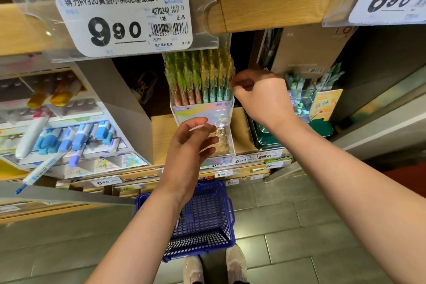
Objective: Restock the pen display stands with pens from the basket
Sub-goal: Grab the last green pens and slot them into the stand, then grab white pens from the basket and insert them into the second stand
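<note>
At the packed stand [202,110], right grip [260,97] pinches a pen [230,67], left grip [189,145] spread; forcing may topple it.

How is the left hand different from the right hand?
The right hand is higher, up by the tops of the pens; the left hand is lower, in front of the clear pen stand. The right hand's fingertips pinch at the rightmost pens; the left hand's fingers are loosely curled and seem to hold nothing. Both reach toward the same stand.
</note>
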